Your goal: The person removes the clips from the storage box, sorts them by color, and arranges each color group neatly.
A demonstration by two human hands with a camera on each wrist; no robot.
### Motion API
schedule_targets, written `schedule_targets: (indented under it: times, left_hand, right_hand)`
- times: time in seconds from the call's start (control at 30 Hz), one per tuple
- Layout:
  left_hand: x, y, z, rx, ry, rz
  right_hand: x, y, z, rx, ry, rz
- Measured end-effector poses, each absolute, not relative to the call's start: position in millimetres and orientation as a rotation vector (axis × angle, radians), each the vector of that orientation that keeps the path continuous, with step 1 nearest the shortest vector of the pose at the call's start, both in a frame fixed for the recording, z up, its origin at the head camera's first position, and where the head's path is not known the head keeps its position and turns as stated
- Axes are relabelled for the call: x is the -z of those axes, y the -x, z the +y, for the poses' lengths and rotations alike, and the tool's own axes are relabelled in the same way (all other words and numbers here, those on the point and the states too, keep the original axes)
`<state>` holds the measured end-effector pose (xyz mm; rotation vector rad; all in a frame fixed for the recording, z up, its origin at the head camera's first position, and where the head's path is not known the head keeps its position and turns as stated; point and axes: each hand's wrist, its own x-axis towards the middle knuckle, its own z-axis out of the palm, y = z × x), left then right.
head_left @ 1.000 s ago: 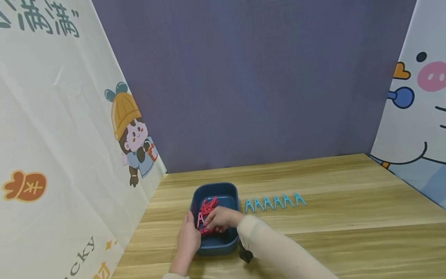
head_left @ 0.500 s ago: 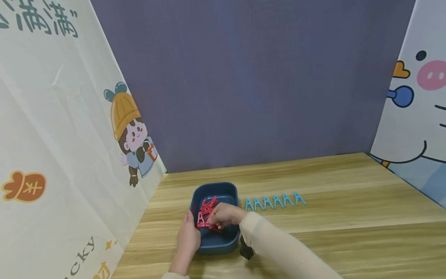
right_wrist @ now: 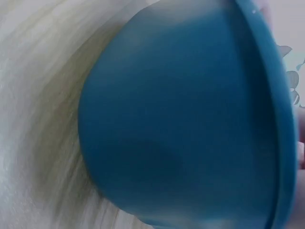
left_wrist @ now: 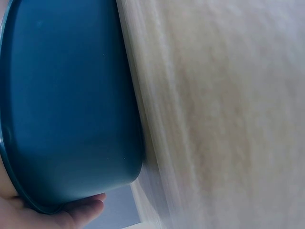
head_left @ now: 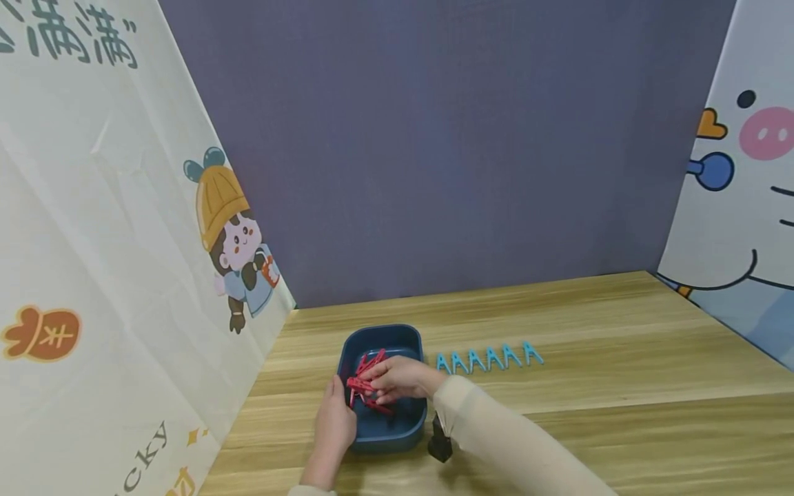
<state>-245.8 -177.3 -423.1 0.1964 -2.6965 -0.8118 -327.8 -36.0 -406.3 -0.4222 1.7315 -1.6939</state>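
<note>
A dark blue plastic box (head_left: 389,442) stands on the table in the head view. My left hand (head_left: 335,417) grips its left wall, with fingertips showing past the rim in the left wrist view. Over the inside of the box, my right hand (head_left: 400,377) pinches a red clothespin (head_left: 358,384) between thumb and fingers. Several other red clothespins (head_left: 380,408) lie loosely in the box below, partly hidden by that hand. To the right of the box, several light blue clothespins (head_left: 493,358) form a row on the table. The box's outer wall (right_wrist: 176,109) fills most of the right wrist view.
The wooden table (head_left: 620,344) runs back to a purple-grey panel (head_left: 459,151). A white printed sheet (head_left: 93,227) borders the left side, and another printed sheet (head_left: 713,234) the right. A black device (head_left: 440,446) hangs under the right wrist.
My right hand has come up and slightly back from the clothespins in the box, raising a red clothespin. The left hand, the box and the blue row stay in place.
</note>
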Motion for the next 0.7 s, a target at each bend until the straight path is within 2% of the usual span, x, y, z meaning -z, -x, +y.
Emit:
schedule_targets:
  times: [0.7]
  left_hand:
    - [423.2,249.2,-177.4,0.847,-0.266,-2.766]
  right_hand:
    - [406.4,331.5,-17.5,1.941,0.375,1.510]
